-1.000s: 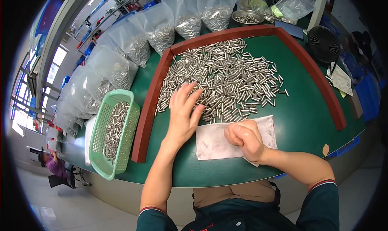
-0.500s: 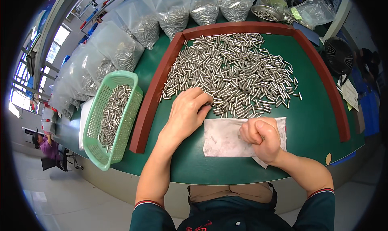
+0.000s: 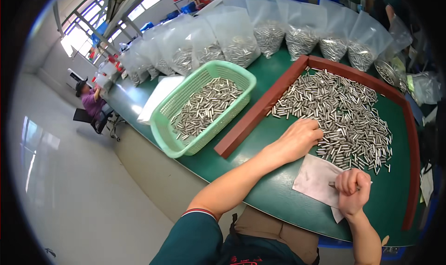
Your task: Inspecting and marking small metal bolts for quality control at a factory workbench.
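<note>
A broad heap of short shiny metal pins [image 3: 344, 112] lies on the green tabletop [image 3: 260, 177]. My left hand [image 3: 299, 138] rests at the heap's near left edge, its fingers curled down and pressed together; their tips, and anything in them, are hidden. Over a stained pale cloth [image 3: 313, 179] my right hand [image 3: 353, 188] is closed in a fist. The end of a metal pin [image 3: 331, 184] pokes out of that fist on its left side. Part of the cloth is covered by the right hand.
A dark red wooden frame [image 3: 260, 112] borders the heap. Left of it stands a light green plastic basket [image 3: 162, 130] holding more pins. Clear plastic bags of pins [image 3: 241, 47] line the table's far side. A person in purple [image 3: 93, 100] sits at the far left.
My view has swung to the left, so the table appears tilted and shifted right. Both hands keep about the same places beside the heap and over the cloth.
</note>
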Motion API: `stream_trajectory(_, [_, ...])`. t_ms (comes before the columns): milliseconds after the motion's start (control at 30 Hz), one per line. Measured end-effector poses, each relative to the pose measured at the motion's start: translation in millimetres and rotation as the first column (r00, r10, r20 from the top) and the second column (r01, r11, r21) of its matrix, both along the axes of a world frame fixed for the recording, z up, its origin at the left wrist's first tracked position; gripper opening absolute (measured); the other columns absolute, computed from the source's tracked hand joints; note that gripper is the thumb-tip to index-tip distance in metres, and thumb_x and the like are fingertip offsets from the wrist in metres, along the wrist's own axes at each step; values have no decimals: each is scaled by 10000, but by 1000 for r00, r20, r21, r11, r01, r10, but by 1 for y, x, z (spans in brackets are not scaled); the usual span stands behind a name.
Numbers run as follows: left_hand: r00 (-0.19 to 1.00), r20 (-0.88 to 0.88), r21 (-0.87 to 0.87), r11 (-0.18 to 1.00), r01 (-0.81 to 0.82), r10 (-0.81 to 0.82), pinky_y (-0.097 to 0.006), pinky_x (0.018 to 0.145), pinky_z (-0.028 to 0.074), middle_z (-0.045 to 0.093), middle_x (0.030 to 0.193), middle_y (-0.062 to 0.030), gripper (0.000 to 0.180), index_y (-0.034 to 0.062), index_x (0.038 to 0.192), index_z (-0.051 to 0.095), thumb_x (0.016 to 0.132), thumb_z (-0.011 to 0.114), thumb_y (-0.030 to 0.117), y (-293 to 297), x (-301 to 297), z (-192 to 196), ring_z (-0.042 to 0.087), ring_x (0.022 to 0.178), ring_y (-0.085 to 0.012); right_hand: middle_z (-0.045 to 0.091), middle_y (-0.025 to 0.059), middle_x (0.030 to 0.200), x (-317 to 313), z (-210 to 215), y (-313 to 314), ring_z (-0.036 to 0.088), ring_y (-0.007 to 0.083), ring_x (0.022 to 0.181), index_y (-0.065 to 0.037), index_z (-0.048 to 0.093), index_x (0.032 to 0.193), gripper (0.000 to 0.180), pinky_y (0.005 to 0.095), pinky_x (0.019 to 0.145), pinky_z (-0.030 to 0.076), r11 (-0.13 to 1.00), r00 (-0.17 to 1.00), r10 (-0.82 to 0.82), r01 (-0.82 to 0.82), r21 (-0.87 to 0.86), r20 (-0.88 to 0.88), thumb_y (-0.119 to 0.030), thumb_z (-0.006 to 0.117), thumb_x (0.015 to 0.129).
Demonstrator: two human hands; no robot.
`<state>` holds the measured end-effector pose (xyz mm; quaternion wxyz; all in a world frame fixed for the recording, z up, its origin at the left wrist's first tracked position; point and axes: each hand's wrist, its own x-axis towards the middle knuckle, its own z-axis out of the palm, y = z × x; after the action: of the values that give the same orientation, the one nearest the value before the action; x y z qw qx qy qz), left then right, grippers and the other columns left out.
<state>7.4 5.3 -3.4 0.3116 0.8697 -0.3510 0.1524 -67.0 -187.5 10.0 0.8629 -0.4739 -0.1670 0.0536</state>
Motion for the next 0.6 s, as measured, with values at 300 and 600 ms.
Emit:
stream_trajectory(300, [340, -671, -732, 516, -444, -660, -208, 641, 491, 591, 788, -55, 165, 15, 959, 555, 817, 570, 98, -4, -12, 17, 581, 716, -100, 242, -14, 408, 2, -2, 3, 195, 95, 369, -96, 283, 467, 419, 253, 386, 185, 1000, 999, 7, -6, 21, -39, -234, 353, 857])
stream_trajectory(600, [390, -793, -607, 658, -445, -468, -234, 680, 487, 605, 865, -126, 210, -31, 963, 533, 765, 596, 1, -9, -15, 14, 582, 740, -139, 267, 0, 445, 6, 1, 3, 229, 103, 430, -74, 279, 483, 337, 256, 433, 197, 999, 995, 43, -45, -21, -94, -146, 356, 803])
